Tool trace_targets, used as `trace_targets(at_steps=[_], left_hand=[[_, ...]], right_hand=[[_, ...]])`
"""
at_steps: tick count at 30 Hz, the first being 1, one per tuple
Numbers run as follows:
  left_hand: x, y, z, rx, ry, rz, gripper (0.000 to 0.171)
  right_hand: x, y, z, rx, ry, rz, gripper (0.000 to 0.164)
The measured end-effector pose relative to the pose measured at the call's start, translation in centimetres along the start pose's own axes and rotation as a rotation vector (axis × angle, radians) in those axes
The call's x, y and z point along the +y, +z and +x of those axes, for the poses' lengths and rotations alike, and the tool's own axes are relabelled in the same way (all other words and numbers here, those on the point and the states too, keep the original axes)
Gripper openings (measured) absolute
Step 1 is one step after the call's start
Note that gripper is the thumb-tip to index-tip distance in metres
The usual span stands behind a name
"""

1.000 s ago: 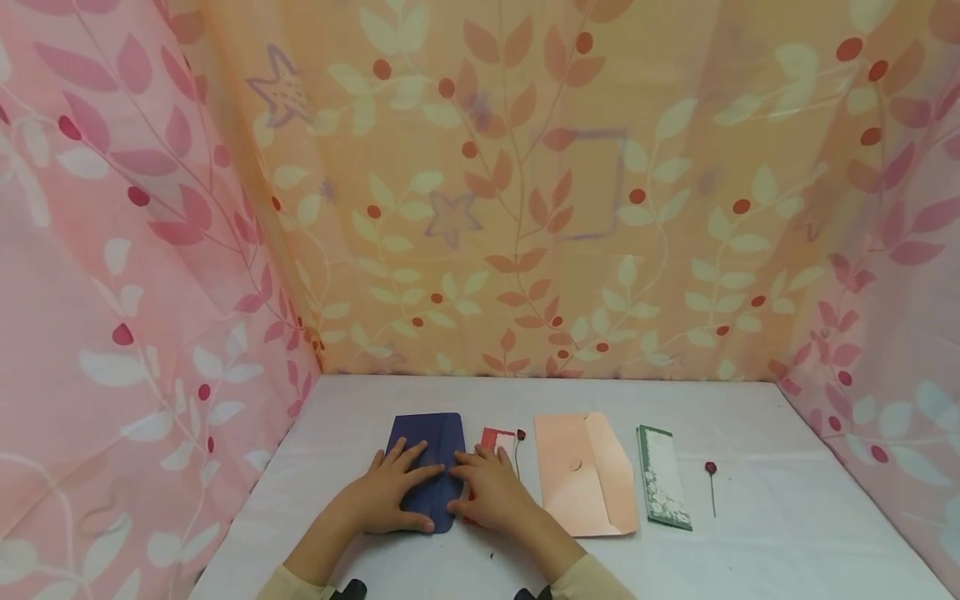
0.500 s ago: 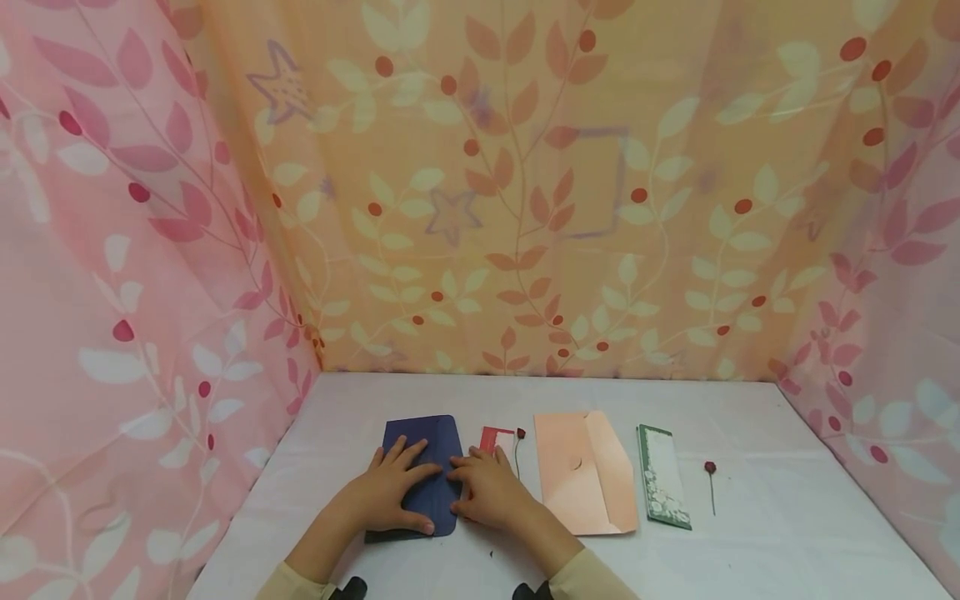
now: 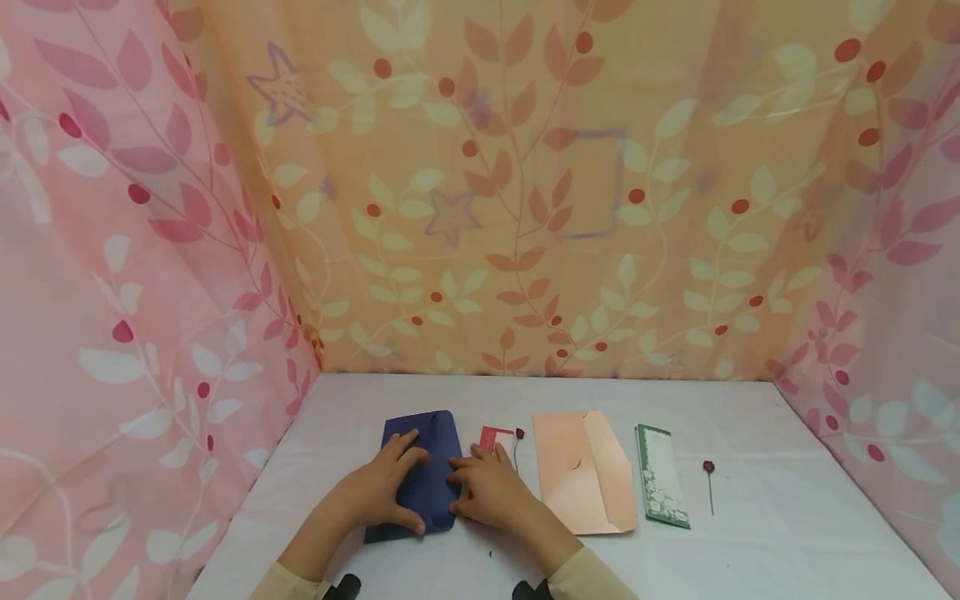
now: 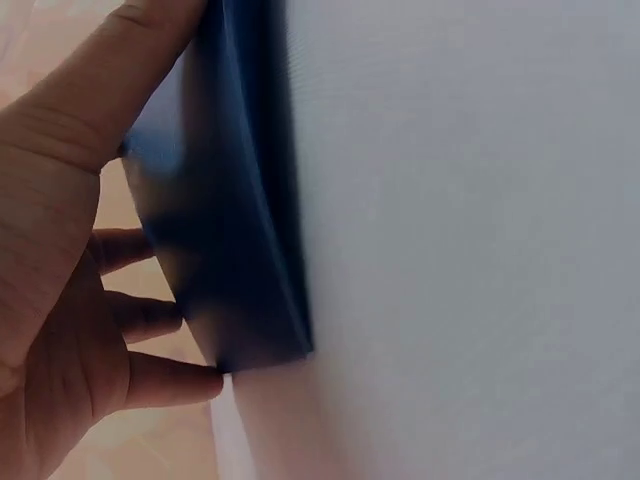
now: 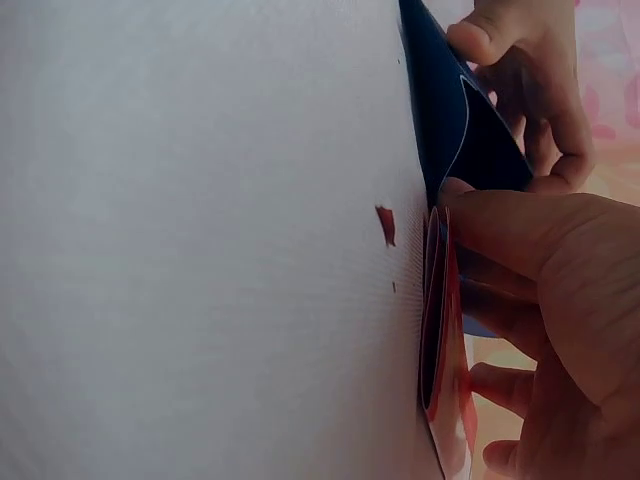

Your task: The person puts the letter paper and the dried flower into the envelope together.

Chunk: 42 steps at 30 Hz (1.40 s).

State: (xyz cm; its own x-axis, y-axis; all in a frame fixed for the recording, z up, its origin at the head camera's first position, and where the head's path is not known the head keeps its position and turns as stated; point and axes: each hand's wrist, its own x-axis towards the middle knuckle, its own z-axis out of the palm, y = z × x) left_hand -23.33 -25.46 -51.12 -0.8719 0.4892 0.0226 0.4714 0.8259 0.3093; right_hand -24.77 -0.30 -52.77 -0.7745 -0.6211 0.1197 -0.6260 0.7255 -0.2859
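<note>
A navy blue envelope [image 3: 438, 454] lies on the table, its flap side to the right. My left hand [image 3: 378, 492] grips its top panel between thumb and bent fingers. In the right wrist view, the blue panel bows up and the envelope's dark mouth [image 5: 490, 140] gapes. My right hand [image 3: 487, 492] rests its fingertips and thumb on the envelope's right edge. Beneath that hand, and partly hidden by it, is a red-and-white card [image 3: 495, 437]. A small dried red rose [image 3: 520, 435] lies by the card.
To the right lie a peach envelope [image 3: 570, 479] with its flap open, a green-bordered white card [image 3: 662, 475] and a second dried rose [image 3: 708, 468]. A dark red scrap [image 5: 387, 225] sits on the white table [image 3: 787, 500] near the front. Floral curtains [image 3: 525, 208] enclose the back and sides.
The blue envelope has shifted slightly left. My left fingers have drawn in and bent, while my right hand stays at the envelope's right edge.
</note>
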Motion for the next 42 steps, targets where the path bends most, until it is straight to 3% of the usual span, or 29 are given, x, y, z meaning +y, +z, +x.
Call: trace_targets(at_steps=[6,16,27,35,42], left_hand=[[-0.3,0.1,-0.1,0.028,0.006,-0.054,0.098],[-0.6,0.6,-0.1,0.077,0.039,-0.009,0.096],[-0.1,0.4,0.2,0.076,0.070,-0.006,0.097],[-0.4,0.3,0.2,0.069,0.055,-0.005,0.096],[-0.5,0.4,0.1,0.064,0.039,-0.017,0.096]], right_hand=[[0.0,0.1,-0.2,-0.012,0.005,-0.010,0.042],[-0.8,0.1,-0.6,-0.010,-0.015,-0.023,0.039],[-0.7,-0.2,-1.4,0.073,-0.004,0.004,0.035],[-0.5,-1.5,-3.2,0.186,0.093,0.022,0.033],[-0.4,-1.8,-4.2,0.278,0.064,0.036,0.024]])
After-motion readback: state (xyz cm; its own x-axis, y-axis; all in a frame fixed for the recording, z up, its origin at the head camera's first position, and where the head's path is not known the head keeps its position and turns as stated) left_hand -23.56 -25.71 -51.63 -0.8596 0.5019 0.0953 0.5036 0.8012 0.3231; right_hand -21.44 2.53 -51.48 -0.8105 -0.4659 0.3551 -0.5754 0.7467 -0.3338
